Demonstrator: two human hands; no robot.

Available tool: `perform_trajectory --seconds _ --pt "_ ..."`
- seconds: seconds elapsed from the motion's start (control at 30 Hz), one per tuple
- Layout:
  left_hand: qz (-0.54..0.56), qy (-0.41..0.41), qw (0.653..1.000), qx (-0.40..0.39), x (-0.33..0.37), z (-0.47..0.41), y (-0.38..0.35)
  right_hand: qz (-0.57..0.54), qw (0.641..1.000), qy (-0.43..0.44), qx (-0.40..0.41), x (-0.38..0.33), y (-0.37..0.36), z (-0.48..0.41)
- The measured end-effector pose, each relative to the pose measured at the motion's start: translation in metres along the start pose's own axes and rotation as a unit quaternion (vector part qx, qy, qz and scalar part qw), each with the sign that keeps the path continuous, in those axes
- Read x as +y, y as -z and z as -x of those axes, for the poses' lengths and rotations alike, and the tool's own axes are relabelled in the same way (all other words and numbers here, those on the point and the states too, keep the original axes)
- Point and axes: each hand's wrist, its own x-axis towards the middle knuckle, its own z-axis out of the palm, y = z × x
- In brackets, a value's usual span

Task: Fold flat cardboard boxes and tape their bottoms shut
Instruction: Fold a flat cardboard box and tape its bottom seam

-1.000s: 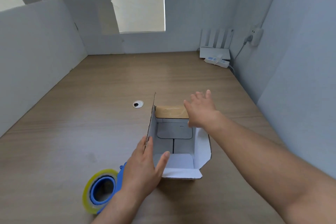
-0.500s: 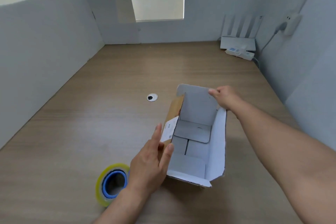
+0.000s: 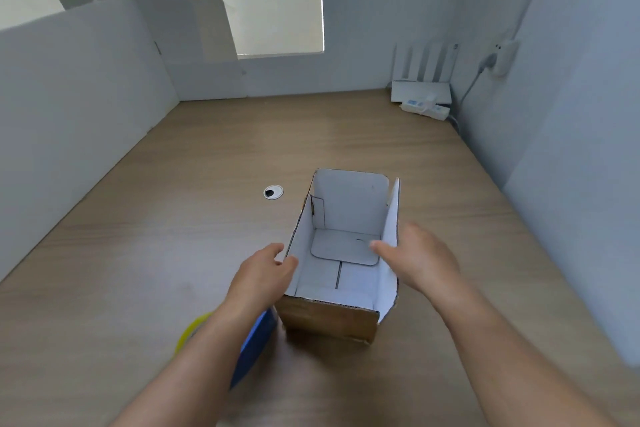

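Hands clasp the open-topped box [image 3: 348,204] mid-frame on the counter [image 3: 207,166]: left hand [image 3: 259,276] pinches its left wall, right hand [image 3: 422,262] grips the right wall, thumb inside.

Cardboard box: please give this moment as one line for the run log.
cardboard box: upright on table, top open, bottom flaps folded in | left hand: pinches left wall | right hand: pinches right wall | tape roll: left of box

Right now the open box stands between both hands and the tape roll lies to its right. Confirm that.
Wrong side: the head view shows the tape roll left of the box, under the left arm. The rest holds.
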Motion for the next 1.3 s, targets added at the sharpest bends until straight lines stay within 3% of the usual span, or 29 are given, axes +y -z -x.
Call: perform_trajectory --seconds 0.13,0.43,0.7,1.0,1.3 --pt "-0.052 -0.047 0.997 0.030 0.005 0.003 0.001 0.031 0.998 0.036 0.030 0.000 -0.019 0.028" --pt "0.083 -0.102 0.986 0.106 0.007 0.021 0.016 -0.012 0.987 0.054 0.152 -0.010 0.013 0.039" --pt "0.110 -0.091 0.960 0.242 0.004 0.075 0.043 -0.053 0.952 0.212 0.213 -0.041 0.039 0.051" --pt "0.103 0.021 0.897 0.429 -0.029 0.186 0.048 -0.098 0.889 0.417 0.160 -0.077 0.026 0.094" --pt "0.091 0.220 0.797 0.556 -0.098 0.340 0.011 -0.115 0.798 0.591 -0.002 -0.111 -0.044 0.202"
